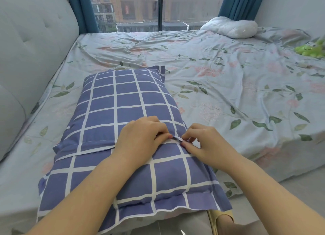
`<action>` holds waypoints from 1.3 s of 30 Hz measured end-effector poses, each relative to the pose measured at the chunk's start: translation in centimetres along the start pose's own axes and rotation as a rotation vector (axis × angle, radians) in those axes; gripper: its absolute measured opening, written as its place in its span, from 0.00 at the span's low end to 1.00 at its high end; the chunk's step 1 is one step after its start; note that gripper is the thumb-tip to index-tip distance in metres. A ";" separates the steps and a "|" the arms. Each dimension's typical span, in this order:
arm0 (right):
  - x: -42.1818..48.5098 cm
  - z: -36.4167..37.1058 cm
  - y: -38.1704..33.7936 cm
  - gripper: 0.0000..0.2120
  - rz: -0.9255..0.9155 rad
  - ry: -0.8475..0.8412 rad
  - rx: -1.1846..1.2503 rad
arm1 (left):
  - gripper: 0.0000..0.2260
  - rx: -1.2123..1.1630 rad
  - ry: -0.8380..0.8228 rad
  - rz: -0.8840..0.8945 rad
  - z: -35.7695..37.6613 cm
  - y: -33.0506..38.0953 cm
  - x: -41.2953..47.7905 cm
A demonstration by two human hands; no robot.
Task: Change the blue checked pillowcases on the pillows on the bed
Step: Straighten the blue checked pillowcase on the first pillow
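Observation:
A pillow in a blue checked pillowcase lies lengthwise on the bed near its front edge, with the overlapping flap seam facing up. My left hand pinches the edge of the flap at the seam, fingers curled. Just right of it, my right hand pinches the same cloth edge between thumb and fingertips. Both hands sit on the right side of the pillow's middle. A bare white pillow without a case lies at the far right corner of the bed.
The bed has a pale floral sheet, rumpled. A grey padded headboard runs along the left. A green plush toy lies at the right edge. A window with teal curtains is behind the bed. Floor shows at lower right.

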State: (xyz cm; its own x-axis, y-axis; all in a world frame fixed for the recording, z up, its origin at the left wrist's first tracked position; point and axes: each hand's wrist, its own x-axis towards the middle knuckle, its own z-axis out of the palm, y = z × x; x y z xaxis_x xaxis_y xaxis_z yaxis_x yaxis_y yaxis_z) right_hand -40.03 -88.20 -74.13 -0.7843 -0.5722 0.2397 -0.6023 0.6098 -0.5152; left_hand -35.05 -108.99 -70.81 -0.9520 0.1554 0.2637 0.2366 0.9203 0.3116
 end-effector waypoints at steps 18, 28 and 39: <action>2.8 0.5 -0.9 0.07 0.692 -0.023 0.734 | 0.02 -0.211 0.028 -0.218 -0.2 -1.9 0.3; 2.4 0.4 -0.7 0.11 0.605 0.128 0.544 | 0.04 -0.159 0.084 -0.177 -1.7 -3.9 -0.9; 2.0 -0.6 -4.8 0.10 0.249 0.443 0.494 | 0.07 -0.313 0.242 -0.124 -5.3 -5.7 -4.8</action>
State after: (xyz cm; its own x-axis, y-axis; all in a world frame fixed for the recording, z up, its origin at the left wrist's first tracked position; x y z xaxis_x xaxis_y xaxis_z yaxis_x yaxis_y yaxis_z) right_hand -38.80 -91.91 -70.72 -0.9398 -0.1071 0.3246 -0.3417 0.3135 -0.8860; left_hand -30.77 -116.83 -69.03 -0.9127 -0.0730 0.4021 0.2062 0.7673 0.6073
